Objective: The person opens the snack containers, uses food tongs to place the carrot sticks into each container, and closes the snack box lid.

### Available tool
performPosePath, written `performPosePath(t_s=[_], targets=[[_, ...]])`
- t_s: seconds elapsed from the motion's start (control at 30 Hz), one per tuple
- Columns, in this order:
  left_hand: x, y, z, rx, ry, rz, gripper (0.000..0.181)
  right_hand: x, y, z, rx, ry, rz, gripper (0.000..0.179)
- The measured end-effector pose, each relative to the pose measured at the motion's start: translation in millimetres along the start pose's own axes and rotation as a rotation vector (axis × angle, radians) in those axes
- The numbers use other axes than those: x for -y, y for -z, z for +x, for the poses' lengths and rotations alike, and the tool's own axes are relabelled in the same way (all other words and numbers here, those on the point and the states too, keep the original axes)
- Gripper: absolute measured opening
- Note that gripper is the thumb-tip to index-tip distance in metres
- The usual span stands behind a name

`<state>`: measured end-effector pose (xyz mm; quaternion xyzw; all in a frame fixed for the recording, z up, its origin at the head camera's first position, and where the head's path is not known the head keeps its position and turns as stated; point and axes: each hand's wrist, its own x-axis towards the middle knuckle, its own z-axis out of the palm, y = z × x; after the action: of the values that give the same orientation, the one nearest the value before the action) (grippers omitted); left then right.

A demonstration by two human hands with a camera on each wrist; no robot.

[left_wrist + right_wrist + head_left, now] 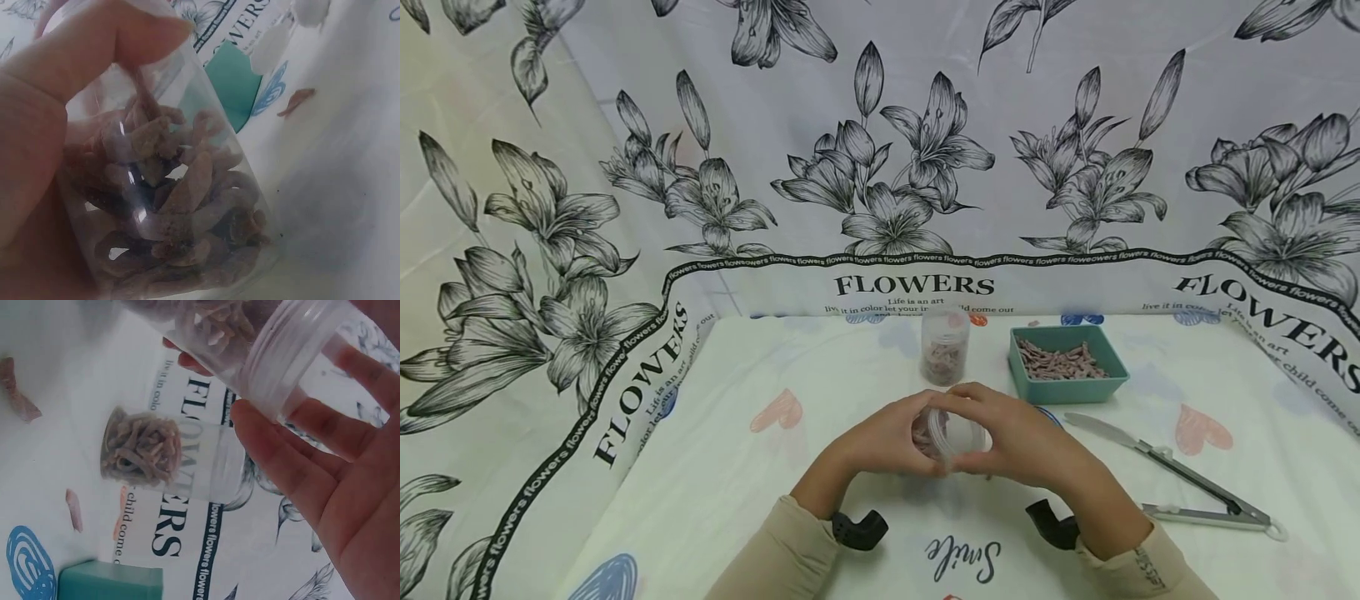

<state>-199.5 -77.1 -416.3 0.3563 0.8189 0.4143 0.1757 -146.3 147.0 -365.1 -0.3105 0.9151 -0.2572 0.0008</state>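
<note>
My left hand (886, 433) grips a clear plastic jar (178, 215) partly filled with brownish-pink dried strips. The jar is held tilted above the table, its lid end toward my right hand (1030, 437). Thumb and fingers of the right hand curl round the translucent lid (294, 353) at its rim, as the right wrist view shows. Just beyond both hands, a second clear jar (945, 350) stands upright, with similar strips in its lower half. To its right is a teal box (1067, 390) holding many more of these strips.
Metal tongs (1187, 479) lie spread on the table, right of my right forearm. A few loose strips (74, 511) are scattered on the patterned tablecloth (842, 358). A flower-printed curtain (917, 225) hangs behind the table and along its left side.
</note>
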Motion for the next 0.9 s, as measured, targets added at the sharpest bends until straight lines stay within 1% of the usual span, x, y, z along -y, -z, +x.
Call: performPosePath(t_s=[0.1,0.2,0.27,0.3,0.33,0.4,0.47,0.5,0.53,0.57,0.6,0.63,0.7,0.77,0.83,0.9], targets=[[0.7,2.2,-1.2,0.009,0.010,-0.004,0.083,2,0,0.3,0.010,0.060,0.013,0.073],[2.3,3.5,-2.0,0.016,0.016,-0.033,0.088,3,-1,2.1,0.006,0.107,0.019,0.075],[3.4,2.8,-2.2,0.005,0.026,-0.036,0.087,3,-3,3.1,-0.012,0.105,0.012,0.075],[3.3,1.9,-2.0,-0.009,0.030,-0.034,0.086,4,-4,3.6,-0.022,0.076,0.001,0.073],[2.4,0.4,-1.5,-0.024,0.035,-0.028,0.085,4,-5,4.6,-0.035,0.025,-0.010,0.071],[-0.3,-4.0,0.2,-0.064,0.044,-0.009,0.082,4,-8,7.6,-0.056,-0.110,-0.041,0.065],[-5.1,-9.2,2.4,-0.103,0.046,0.025,0.078,4,-11,10.5,-0.060,-0.264,-0.090,0.073],[-7.2,-11.5,3.5,-0.118,0.043,0.041,0.077,4,-12,11.6,-0.056,-0.328,-0.105,0.077],[-9.0,-13.3,4.5,-0.122,0.037,0.055,0.075,3,-12,12.4,-0.050,-0.373,-0.100,0.081],[-10.3,-14.5,5.2,-0.122,0.030,0.067,0.074,2,-13,12.3,-0.042,-0.384,-0.084,0.080],[-11.1,-15.0,5.6,-0.120,0.026,0.078,0.073,1,-12,11.7,-0.036,-0.375,-0.057,0.077],[-11.5,-14.6,5.4,-0.117,0.026,0.086,0.074,0,-11,10.4,-0.029,-0.347,-0.021,0.073],[-9.0,-11.7,4.4,-0.100,0.030,0.078,0.077,-2,-9,7.3,-0.012,-0.263,0.075,0.066],[-5.0,-7.3,2.4,-0.076,0.046,0.044,0.082,-3,-5,4.5,0.010,-0.166,0.143,0.065],[-0.7,-3.1,0.5,-0.061,0.062,0.014,0.084,-3,-4,3.6,0.020,-0.106,0.155,0.065],[1.7,-1.2,0.1,-0.053,0.068,-0.007,0.085,-2,-4,4.3,0.009,-0.089,0.116,0.061]])
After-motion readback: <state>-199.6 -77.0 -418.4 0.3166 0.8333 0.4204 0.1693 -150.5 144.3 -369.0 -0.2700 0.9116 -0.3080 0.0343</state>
